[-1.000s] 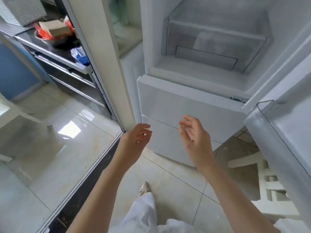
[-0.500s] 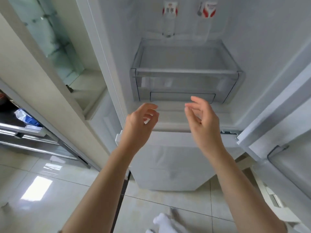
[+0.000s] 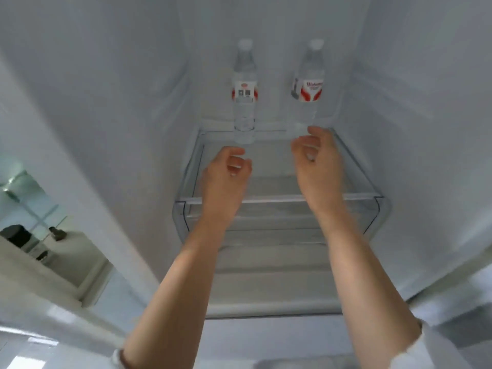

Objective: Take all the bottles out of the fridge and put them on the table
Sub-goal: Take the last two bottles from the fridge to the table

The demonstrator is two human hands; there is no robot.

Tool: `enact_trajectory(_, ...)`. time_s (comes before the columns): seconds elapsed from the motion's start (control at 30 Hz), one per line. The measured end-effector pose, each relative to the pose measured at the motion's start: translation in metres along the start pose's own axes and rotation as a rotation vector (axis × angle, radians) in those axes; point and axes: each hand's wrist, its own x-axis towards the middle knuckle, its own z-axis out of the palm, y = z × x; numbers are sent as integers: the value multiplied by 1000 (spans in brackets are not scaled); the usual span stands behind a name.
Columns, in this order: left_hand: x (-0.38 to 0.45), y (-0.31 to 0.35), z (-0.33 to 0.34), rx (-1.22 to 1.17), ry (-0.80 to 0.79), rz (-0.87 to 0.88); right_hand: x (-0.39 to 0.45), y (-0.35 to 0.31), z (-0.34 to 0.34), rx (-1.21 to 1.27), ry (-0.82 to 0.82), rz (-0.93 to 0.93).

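Observation:
Two clear water bottles with white caps and red-and-white labels stand upright on a glass shelf deep inside the open fridge. The left bottle is just above my left hand, whose fingers are curled and apart, holding nothing. The right bottle stands above my right hand; its fingertips reach the bottle's base, though I cannot tell if they touch it. That hand holds nothing.
A clear plastic drawer sits under the glass shelf, below my wrists. The fridge's white side walls close in on both sides. At the left, outside the fridge, is a white ledge with dark small objects.
The view has tilted up from the floor and lower drawer to the fridge interior. Both hands have risen and reached inward toward the two bottles' bases.

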Motion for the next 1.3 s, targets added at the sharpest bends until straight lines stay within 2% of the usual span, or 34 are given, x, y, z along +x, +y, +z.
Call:
enact_trajectory(0.3, 105, 6, 44, 16, 188, 89, 108, 13, 27, -74, 106, -38)
enact_trajectory(0.4, 126, -2, 57, 49, 238, 68, 133, 27, 37, -122, 122, -31)
enact_trajectory(0.7, 162, -18, 86, -10, 180, -24, 174, 58, 59, -112, 110, 84)
enact_trajectory(0.93, 175, -30, 95, -5, 175, -64, 186, 74, 66, -60, 110, 87)
enact_trajectory(1.13, 169, -25, 94, 12, 238, -63, 180, 74, 65, -19, 118, 84)
enact_trajectory(1.3, 155, -13, 85, 47, 202, -55, 164, 67, 58, 7, 129, 76)
